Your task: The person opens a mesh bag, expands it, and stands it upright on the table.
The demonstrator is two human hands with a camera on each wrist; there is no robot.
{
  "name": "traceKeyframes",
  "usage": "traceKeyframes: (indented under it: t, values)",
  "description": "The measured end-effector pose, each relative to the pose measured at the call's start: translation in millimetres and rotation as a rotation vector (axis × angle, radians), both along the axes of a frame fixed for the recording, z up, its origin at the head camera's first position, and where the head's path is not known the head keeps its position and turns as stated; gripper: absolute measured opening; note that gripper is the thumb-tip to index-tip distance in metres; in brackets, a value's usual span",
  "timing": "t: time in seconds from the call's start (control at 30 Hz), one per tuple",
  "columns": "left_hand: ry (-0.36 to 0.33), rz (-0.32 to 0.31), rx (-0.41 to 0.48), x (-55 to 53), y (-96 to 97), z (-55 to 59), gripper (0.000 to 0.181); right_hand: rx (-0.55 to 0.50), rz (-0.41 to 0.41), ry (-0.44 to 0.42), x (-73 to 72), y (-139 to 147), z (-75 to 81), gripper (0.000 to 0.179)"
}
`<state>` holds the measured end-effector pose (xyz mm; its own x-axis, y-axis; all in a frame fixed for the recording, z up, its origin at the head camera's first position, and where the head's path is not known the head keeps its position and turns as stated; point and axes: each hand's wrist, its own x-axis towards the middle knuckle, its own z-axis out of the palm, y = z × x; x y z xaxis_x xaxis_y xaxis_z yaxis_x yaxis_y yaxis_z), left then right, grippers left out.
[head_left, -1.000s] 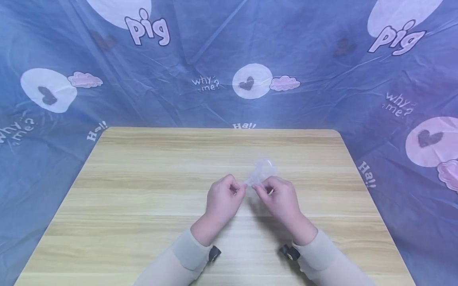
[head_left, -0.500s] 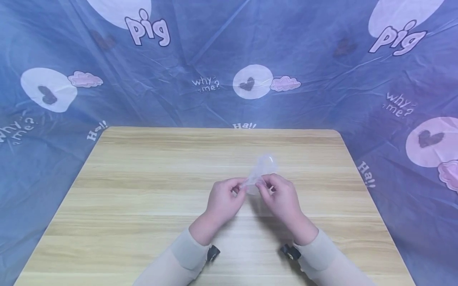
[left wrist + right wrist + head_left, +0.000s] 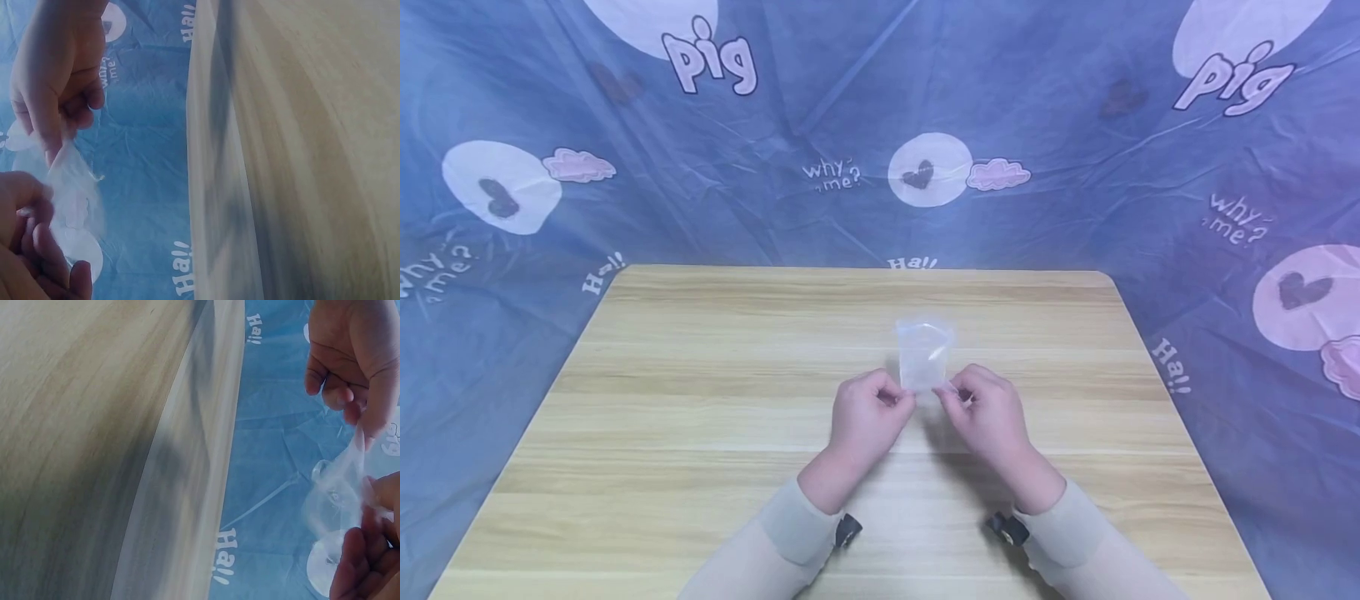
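A small clear plastic bag (image 3: 922, 354) is stretched between my two hands, standing up away from me above the middle of the table. My left hand (image 3: 868, 417) pinches its near left corner between thumb and index finger. On the other side, my right hand (image 3: 992, 417) pinches the near right corner the same way. In the left wrist view the thin bag (image 3: 78, 187) hangs between the hands, creased and see-through. The right wrist view shows the same bag (image 3: 337, 487), its film blurred, with a shiny highlight.
A light wood-grain table (image 3: 662, 417) lies under both hands. Behind and beside it hangs a blue printed cloth (image 3: 820, 100) with pale patches and lettering. Dark wrist cameras (image 3: 1009, 529) sit at the cuffs.
The bag was crumpled and leaning right. It has swung left and now spreads flat and upright between the hands. The left fingertips moved slightly; the forearms stay in place.
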<state>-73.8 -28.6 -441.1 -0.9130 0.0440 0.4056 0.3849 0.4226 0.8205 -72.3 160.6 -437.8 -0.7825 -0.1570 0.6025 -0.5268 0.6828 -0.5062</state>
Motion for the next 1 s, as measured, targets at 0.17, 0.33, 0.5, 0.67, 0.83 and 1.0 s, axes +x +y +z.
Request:
traceKeyframes:
  t: [0.17,0.33,0.5,0.67,0.83,1.0]
  values:
    - [-0.016,0.023,-0.006,0.5,0.8,-0.4,0.023,0.009,-0.039,0.038,0.4,-0.7,-0.5,0.032]
    - [0.012,0.033,-0.024,0.1,1.1,-2.7,0.025,0.002,-0.004,0.027,1.1,0.1,-0.9,0.019]
    - [0.072,0.035,-0.033,-1.5,0.3,-5.8,0.027,-0.002,0.035,0.028,1.6,0.5,0.2,0.020]
    - [0.107,0.002,-0.057,-2.4,-0.2,-8.5,0.029,0.013,0.022,0.085,0.8,-0.9,1.1,0.008]
    - [0.122,-0.028,-0.067,-1.9,0.1,-8.9,0.028,0.005,-0.004,0.124,1.3,-1.5,0.3,0.009]
    - [0.162,-0.019,-0.069,-2.3,1.3,-8.5,0.025,-0.016,-0.044,0.150,1.6,-0.3,-2.0,0.025]
